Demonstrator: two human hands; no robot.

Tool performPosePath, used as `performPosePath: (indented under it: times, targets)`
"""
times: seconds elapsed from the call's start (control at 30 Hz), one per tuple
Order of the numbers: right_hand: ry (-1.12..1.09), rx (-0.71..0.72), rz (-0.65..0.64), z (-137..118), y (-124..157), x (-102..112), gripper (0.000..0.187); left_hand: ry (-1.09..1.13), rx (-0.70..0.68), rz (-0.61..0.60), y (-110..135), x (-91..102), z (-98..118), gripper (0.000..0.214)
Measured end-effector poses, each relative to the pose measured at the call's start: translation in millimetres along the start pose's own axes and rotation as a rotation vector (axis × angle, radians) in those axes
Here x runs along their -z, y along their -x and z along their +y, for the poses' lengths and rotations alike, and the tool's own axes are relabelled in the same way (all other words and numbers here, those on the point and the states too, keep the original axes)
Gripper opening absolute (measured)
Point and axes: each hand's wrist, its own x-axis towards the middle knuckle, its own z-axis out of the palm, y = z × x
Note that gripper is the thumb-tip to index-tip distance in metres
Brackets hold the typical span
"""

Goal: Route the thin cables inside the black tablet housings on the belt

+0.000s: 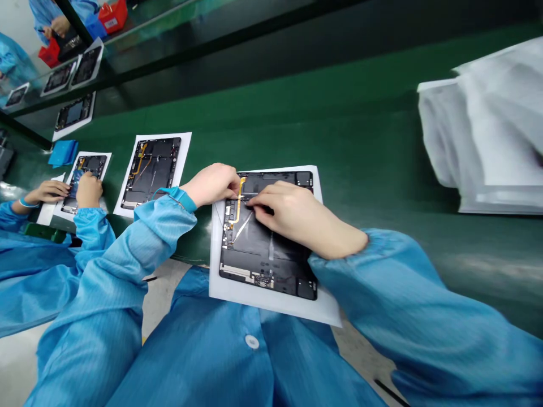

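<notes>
Two hands work on a flat black tablet with its insides showing.
From the head camera, the bare left hand and bare right hand bend their fingers close together over the flat black tablet, near its thin yellow-orange strip; I can't tell if they pinch anything. The tablet lies on a white paper sheet at the green surface's near edge. A messy white pile sits to the right.
</notes>
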Motion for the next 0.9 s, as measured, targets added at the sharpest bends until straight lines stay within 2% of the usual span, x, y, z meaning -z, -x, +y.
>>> performPosePath:
  times: [0.33,0.53,0.73,0.9]
  targets:
    - [-0.055,-0.016,0.045,-7.2,-2.7,4.1,0.026,0.184,-0.034,-0.033,-3.8,0.6,-11.6,0.008]
    - [-0.052,0.041,-0.002,-10.2,-2.3,1.8,0.026,0.149,-0.059,-0.084,-4.0,3.1,-14.1,0.009]
    - [-0.029,0.023,-0.027,-9.7,0.0,-3.0,0.024,0.118,-0.053,-0.094,-4.9,5.3,-9.8,0.012]
    - [0.025,-0.015,0.017,-10.3,1.6,-2.9,0.025,0.071,-0.024,-0.093,-6.9,4.5,-1.0,0.016]
